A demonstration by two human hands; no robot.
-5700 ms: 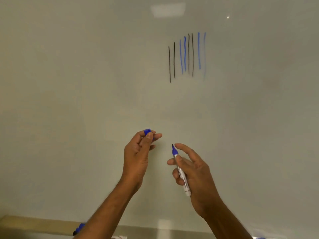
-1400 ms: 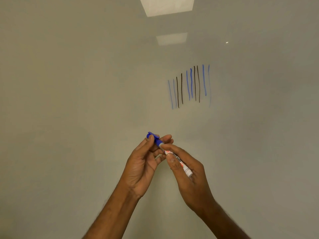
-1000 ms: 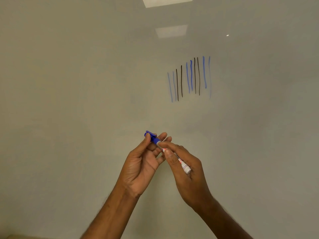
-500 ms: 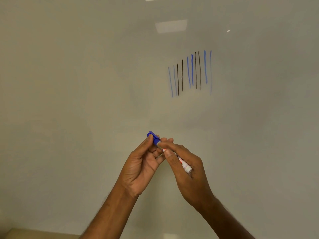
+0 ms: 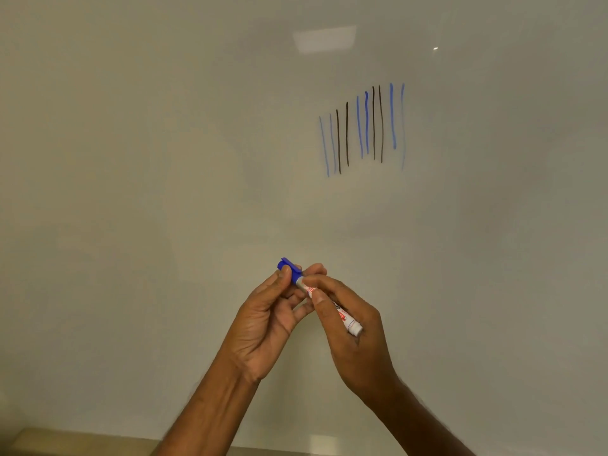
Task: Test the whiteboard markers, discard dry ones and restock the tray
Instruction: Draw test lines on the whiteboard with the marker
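In front of the whiteboard, the left hand pinches the blue cap seated on a whiteboard marker. The right hand grips the marker's white barrel. Blue and black test strokes stand on the board above.

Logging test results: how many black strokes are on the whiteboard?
4 thin black vertical marker strokes: one pair left of centre in the row, one pair right of centre. None appear hidden.
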